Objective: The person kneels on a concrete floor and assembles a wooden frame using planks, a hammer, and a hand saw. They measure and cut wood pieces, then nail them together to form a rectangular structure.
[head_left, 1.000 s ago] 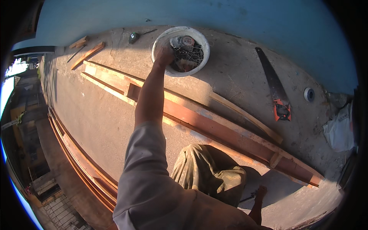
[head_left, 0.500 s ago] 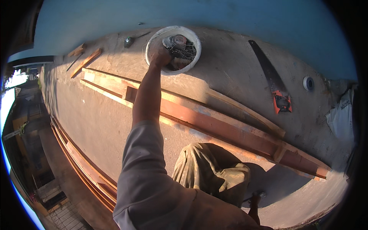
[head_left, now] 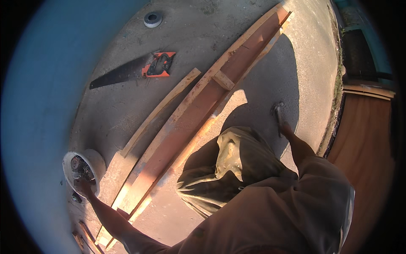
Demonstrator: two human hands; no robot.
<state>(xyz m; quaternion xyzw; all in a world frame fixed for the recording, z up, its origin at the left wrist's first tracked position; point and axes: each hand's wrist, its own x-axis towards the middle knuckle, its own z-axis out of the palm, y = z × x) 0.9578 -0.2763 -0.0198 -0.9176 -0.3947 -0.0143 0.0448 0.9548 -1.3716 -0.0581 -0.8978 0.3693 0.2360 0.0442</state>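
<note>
Turned rightward since the earlier frame, the view is crossed diagonally by a wooden channel [head_left: 182, 136], the white bucket [head_left: 100, 163] now seen at lower left. The left hand [head_left: 84, 186] is placed inside the bucket, its fingers too obscured to tell whether anything is grasped; a hammer-like tool [head_left: 277, 111] is gripped in the fingers of the right hand [head_left: 286, 128].

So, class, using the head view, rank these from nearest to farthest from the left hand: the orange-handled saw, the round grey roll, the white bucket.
1. White bucket: the left hand is inside it.
2. Orange-handled saw: up and right of the bucket.
3. Round grey roll: past the saw, near the top edge.
</note>
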